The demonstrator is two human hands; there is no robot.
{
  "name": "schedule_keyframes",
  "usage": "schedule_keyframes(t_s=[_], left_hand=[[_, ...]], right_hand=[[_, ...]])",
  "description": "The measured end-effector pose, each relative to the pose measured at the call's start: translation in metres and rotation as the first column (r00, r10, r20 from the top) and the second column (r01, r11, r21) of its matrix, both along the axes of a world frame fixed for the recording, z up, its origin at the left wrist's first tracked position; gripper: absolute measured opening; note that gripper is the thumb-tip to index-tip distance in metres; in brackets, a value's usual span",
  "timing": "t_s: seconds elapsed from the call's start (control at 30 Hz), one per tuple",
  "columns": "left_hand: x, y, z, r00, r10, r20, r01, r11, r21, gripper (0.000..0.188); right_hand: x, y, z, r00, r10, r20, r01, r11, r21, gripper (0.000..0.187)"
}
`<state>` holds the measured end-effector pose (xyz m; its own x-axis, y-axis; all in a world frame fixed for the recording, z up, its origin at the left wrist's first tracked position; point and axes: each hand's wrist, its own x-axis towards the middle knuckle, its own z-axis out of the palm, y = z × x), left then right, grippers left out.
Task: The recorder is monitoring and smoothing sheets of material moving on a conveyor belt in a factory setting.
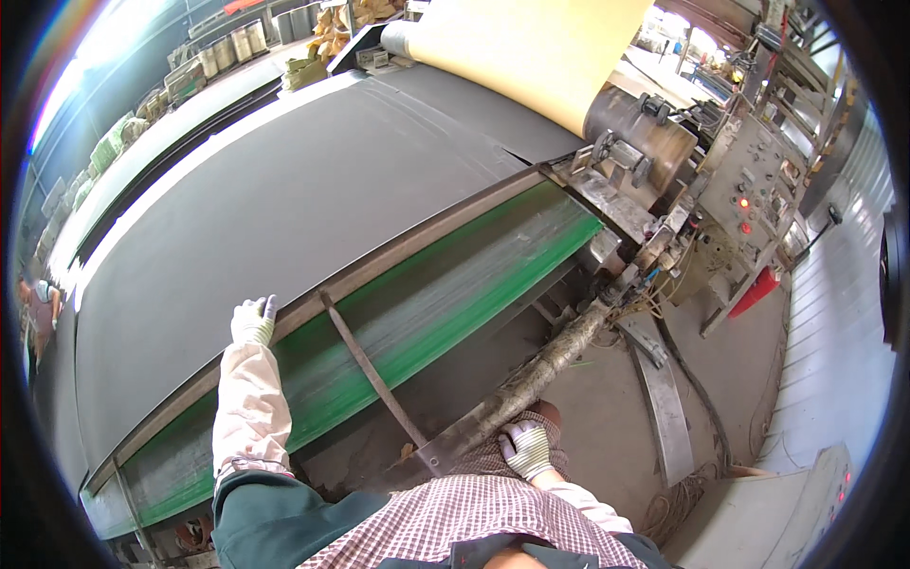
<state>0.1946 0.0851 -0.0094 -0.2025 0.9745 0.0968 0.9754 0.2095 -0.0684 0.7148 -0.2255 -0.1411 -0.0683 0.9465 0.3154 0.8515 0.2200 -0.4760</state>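
Note:
My left hand (pixel 253 322), in a white striped work glove, rests at the near edge of a wide dark grey sheet (pixel 275 199). Its fingers reach over the metal rail (pixel 417 245) that runs along this edge, and no tool shows in it. My right hand (pixel 526 449) wears a matching glove and lies on my thigh, against a brown checked apron (pixel 455 517). Those fingers look loosely bent, with nothing visible in them. Below the rail runs a green belt (pixel 455 303).
At the far end a broad yellow sheet (pixel 531 52) rises beside a roller (pixel 640 137). A control panel (pixel 749 190) with lit red lamps stands right. A rusty pipe (pixel 540 370) and cables cross low in front. Another person (pixel 43 313) stands far left.

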Motion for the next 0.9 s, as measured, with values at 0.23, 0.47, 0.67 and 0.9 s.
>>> schedule_keyframes(t_s=[0.23, 0.47, 0.67, 0.9], left_hand=[[0.106, 0.045, 0.020, 0.988, -0.153, 0.001, 0.153, 0.987, -0.047, 0.068], [0.214, 0.094, 0.032, 0.981, -0.191, 0.021, 0.192, 0.970, -0.149, 0.078], [0.302, 0.136, 0.033, 0.971, -0.239, 0.018, 0.238, 0.959, -0.156, 0.085], [0.263, 0.165, -0.020, 0.693, -0.721, 0.026, 0.718, 0.693, 0.068, 0.039]], right_hand=[[0.001, 0.001, -0.005, 0.999, 0.000, -0.043, 0.000, 1.000, -0.013, 0.020], [0.004, 0.002, 0.003, 0.999, 0.043, -0.011, -0.043, 0.999, 0.026, 0.019], [0.009, 0.004, -0.002, 0.999, 0.051, -0.004, -0.051, 0.998, -0.033, 0.028], [0.011, 0.006, -0.005, 0.991, 0.083, -0.105, -0.086, 0.996, -0.018, 0.028]])
